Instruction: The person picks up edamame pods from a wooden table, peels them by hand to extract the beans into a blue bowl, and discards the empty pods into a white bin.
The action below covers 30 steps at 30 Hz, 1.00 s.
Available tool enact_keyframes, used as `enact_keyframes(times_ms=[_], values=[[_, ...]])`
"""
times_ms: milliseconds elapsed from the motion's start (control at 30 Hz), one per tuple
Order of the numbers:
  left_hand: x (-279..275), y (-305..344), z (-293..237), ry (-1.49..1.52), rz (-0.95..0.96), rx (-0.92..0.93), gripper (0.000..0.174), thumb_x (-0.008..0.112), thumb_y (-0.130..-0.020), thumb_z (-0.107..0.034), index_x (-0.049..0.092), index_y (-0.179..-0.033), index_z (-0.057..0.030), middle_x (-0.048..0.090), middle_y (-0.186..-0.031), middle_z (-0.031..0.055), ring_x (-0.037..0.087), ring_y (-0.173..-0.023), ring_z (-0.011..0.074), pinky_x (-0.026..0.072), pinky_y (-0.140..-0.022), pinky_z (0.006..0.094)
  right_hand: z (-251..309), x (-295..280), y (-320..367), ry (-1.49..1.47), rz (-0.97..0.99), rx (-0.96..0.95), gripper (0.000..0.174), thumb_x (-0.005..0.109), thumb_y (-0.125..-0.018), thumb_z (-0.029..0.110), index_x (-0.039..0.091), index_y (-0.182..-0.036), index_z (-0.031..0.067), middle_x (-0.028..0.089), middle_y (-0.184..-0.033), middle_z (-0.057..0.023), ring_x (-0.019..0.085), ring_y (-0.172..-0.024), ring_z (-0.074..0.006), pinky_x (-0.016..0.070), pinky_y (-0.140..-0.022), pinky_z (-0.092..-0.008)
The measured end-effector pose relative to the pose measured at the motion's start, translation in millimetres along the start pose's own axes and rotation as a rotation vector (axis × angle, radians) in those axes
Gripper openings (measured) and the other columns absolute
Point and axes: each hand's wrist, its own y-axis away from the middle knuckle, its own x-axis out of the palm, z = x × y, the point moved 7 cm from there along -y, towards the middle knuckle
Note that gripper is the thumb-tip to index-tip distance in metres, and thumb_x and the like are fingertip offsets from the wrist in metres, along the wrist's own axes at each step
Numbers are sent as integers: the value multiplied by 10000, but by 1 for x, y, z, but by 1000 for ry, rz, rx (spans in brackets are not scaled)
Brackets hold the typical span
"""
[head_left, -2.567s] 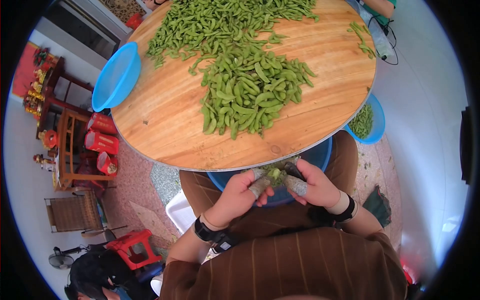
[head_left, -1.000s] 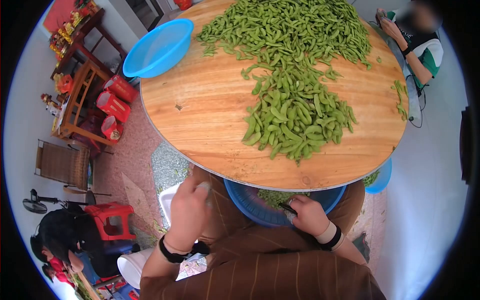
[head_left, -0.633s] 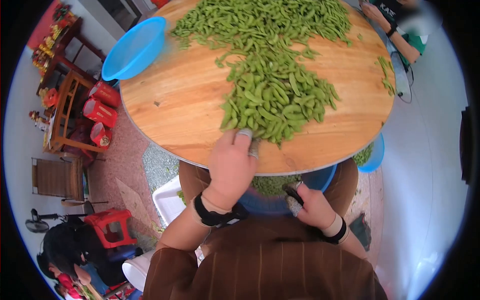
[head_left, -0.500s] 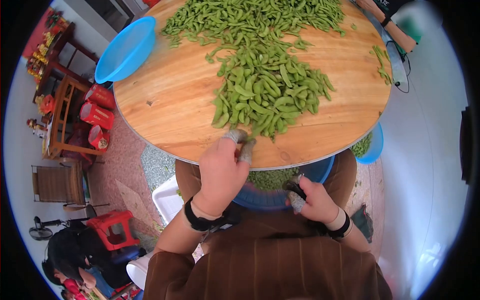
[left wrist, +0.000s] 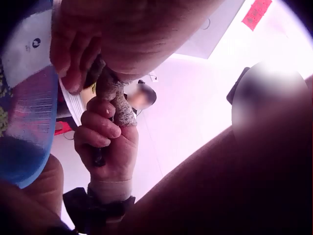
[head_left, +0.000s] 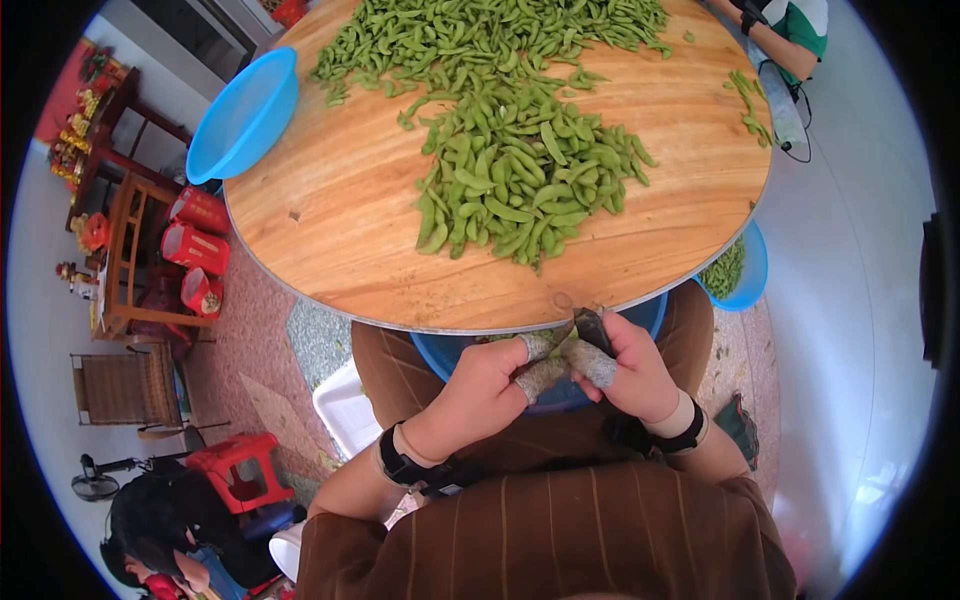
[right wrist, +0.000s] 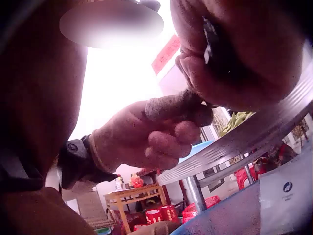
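In the head view my left hand and right hand meet fingertip to fingertip just off the table's near edge, over a blue basin between the knees. Grey wrappings cover the thumbs and forefingers of both. My right hand grips a small black tool; its end sticks out below the fist in the left wrist view. My left thumb and forefinger pinch a green soybean pod, mostly hidden by the fingers. A near pile of green soybean pods lies on the round wooden table.
A larger heap of pods covers the table's far side. A light blue basin rests at its left rim. On the floor stand a blue bowl of greens, a white tray and a red stool. Other people sit nearby.
My left hand went from beside the lap up to the near pile's edge, then back to the right hand. The right hand kept the black tool and rose slightly.
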Motion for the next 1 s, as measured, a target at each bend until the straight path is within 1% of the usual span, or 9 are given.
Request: enact_keyframes(times_ms=[267, 367, 433, 567, 667, 733, 767, 933, 1000], values=[[-3, -1, 18, 251, -18, -139, 214, 517, -878, 11, 602, -1072, -14, 611, -817, 1, 532, -684, 53, 448, -590, 214, 10, 8, 10, 265, 57, -87, 222, 466, -890, 49, 486, -1110, 25, 588, -729, -11, 529, -517, -69, 434, -484, -213], [-8, -3, 1, -12, -67, -20, 209, 546, -835, 32, 612, -1030, -7, 631, -830, 54, 573, -673, 121, 463, -600, 254, 9, 8, 9, 158, 64, 23, 278, 463, -911, 73, 476, -1187, 36, 560, -697, 0, 501, -499, -65, 417, -465, -210], [-9, 3, -21, -686, -177, 275, 207, 606, -777, -15, 625, -984, -17, 619, -804, 153, 600, -684, 291, 492, -631, 332, 6, 7, 7, 60, 96, 41, 301, 461, -921, 82, 464, -1220, 43, 541, -689, 5, 480, -489, -60, 401, -453, -205], [-3, 7, -26, -821, -208, 487, 251, 644, -769, -45, 627, -1017, -13, 618, -803, 153, 599, -710, 324, 495, -612, 353, -6, 3, 7, 5, 180, 33, 360, 458, -953, 132, 421, -1304, 61, 498, -685, 15, 431, -470, -46, 355, -427, -191], [-11, 1, -15, -333, -103, 362, 277, 659, -772, -62, 619, -1039, 3, 618, -787, 151, 593, -680, 326, 492, -590, 355, -4, 8, 14, -255, 307, 121, 329, 461, -962, 169, 437, -1272, 61, 503, -700, 4, 432, -473, -44, 350, -425, -189], [11, 8, 29, 733, 317, -418, 299, 662, -774, -60, 614, -1063, 0, 627, -781, 146, 594, -654, 321, 496, -584, 333, 0, 11, 17, -337, 331, 194, 321, 465, -964, 188, 444, -1259, 61, 498, -695, 2, 432, -472, -46, 348, -424, -189], [14, 8, 27, 732, 317, -420, 299, 662, -774, -60, 614, -1063, 0, 627, -781, 146, 594, -654, 321, 496, -584, 333, -1, 13, 18, -418, 354, 264, 316, 468, -966, 207, 451, -1245, 61, 493, -690, -1, 432, -471, -48, 347, -423, -189], [-4, 1, -11, -549, -100, 148, 118, 629, -731, -38, 585, -838, -14, 598, -710, 124, 614, -649, 272, 496, -565, 312, -9, 13, 13, -174, 207, 288, 175, 461, -964, 181, 478, -1090, 61, 482, -680, -4, 434, -471, -57, 356, -420, -196], [0, 4, -18, -734, -146, 245, 101, 617, -715, -33, 557, -795, -23, 584, -690, 121, 615, -653, 277, 496, -564, 325, -11, 15, 12, -132, 205, 287, 131, 454, -965, 170, 478, -1040, 64, 480, -678, -4, 434, -471, -59, 360, -419, -200]])
